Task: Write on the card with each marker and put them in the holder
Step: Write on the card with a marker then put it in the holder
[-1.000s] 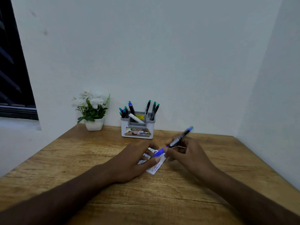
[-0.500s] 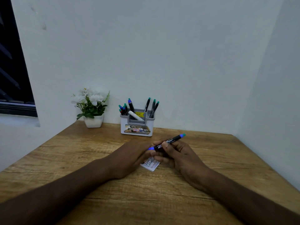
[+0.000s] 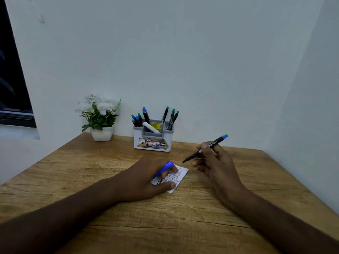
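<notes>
One card (image 3: 178, 177) lies flat on the table (image 3: 91, 173), near the middle, with lines of writing on it. The left hand (image 3: 146, 177) rests on the card's left part, fingers curled round a blue cap (image 3: 164, 168), and hides that part of the card. The right hand (image 3: 213, 162), just right of the card and above the table, pinches one uncapped marker (image 3: 205, 149); its tip points left and down toward the card, apart from it, and its blue-green end points up to the right. One holder (image 3: 153, 139) stands at the far edge by the wall. About eight markers stand in it: about four left, one middle, three right, plus one white one lying slanted. One potted plant (image 3: 100, 118) stands left of the holder. A dark window (image 3: 11, 79) is at far left.
</notes>
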{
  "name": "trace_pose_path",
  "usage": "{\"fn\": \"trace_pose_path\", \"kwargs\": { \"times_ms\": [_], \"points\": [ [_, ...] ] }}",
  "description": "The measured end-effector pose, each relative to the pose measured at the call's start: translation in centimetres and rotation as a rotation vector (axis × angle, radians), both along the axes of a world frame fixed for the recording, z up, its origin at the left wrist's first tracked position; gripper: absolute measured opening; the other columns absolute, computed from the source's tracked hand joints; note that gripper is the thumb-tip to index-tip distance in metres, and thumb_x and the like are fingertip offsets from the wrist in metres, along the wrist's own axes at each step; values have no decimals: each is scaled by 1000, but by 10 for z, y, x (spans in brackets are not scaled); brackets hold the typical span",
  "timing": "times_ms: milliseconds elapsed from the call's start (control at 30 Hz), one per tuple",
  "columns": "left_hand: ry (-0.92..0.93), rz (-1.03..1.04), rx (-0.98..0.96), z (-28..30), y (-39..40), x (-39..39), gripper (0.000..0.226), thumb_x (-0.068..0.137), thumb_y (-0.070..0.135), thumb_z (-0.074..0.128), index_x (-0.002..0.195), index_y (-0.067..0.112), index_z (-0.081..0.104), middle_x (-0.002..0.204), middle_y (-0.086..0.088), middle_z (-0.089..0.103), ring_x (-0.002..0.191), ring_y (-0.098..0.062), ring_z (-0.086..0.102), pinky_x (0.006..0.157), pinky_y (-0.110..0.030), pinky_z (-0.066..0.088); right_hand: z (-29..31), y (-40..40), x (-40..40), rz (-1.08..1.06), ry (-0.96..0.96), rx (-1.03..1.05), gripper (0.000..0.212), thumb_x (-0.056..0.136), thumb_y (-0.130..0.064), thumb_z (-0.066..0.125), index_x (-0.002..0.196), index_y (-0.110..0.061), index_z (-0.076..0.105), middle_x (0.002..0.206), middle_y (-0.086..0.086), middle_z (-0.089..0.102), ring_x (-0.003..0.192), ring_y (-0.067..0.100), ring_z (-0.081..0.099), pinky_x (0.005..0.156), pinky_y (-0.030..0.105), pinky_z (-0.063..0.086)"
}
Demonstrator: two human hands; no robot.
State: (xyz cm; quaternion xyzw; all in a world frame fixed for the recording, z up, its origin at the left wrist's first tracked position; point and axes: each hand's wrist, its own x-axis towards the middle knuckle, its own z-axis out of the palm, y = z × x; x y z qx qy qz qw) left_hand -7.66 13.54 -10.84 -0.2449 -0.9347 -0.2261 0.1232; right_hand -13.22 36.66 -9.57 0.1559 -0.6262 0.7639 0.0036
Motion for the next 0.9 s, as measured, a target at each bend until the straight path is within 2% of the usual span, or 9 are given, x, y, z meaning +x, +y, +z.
{"fn": "trace_pose_path", "kwargs": {
  "times_ms": [100,167,267,333,400,500,633,800,900],
  "points": [
    [35,-13,-30,-3,0,-3,37,97,58,64,128,40,58,101,23,57,96,0,56,76,-11,39,-3,3,-5,-2,-9,69,13,96,-6,75,103,-1,66,87,19,75,74,26,72,74,34,64],
    [37,-17,-52,-4,0,-4,35,97,58,63,128,45,55,105,23,55,100,1,53,80,-9,37,-4,3,-6,32,-38,36,13,98,-12,73,104,-1,68,85,17,73,70,24,71,69,34,63],
    [6,-4,-52,-3,-1,-3,32,96,62,61,126,59,47,106,30,51,102,5,51,80,-10,36,-3,1,-6,91,-75,53,28,105,-27,62,103,-3,76,85,16,75,68,20,72,64,30,64],
    [-24,9,-54,-4,-2,-3,46,96,65,58,138,51,47,107,36,48,104,7,50,79,-9,35,-2,1,-6,134,-111,64,32,106,-27,60,97,-2,76,85,13,78,69,19,74,66,30,66],
    [-58,15,-59,-4,-2,-4,52,96,65,58,142,44,47,109,40,46,105,10,49,79,-7,35,-2,1,-5,156,-132,95,24,103,-19,65,95,1,75,85,14,78,72,22,75,70,32,67],
    [-75,14,-69,-3,-2,-5,41,95,66,59,130,49,48,109,38,47,103,9,48,78,-10,36,-2,2,-5,149,-61,283,5,94,-1,74,97,3,75,87,18,79,77,28,75,80,39,66],
    [-87,23,-95,-4,-4,-7,62,93,73,56,144,40,43,127,21,53,112,2,50,93,-25,48,-3,1,-1,109,109,535,10,88,1,75,91,-8,80,85,8,82,76,22,79,76,29,65],
    [-128,7,-76,-2,-2,-7,45,90,73,58,125,53,39,113,32,47,106,8,47,83,-18,40,-4,3,-3,116,177,600,15,87,-3,77,88,-17,82,85,4,82,70,16,73,73,30,63],
    [-135,9,-52,-2,-3,-8,52,90,72,60,133,47,44,115,28,49,107,5,48,82,-17,40,-4,4,-3,116,173,590,13,86,-2,79,87,-15,82,85,4,82,71,18,74,74,32,64]
  ]
}}
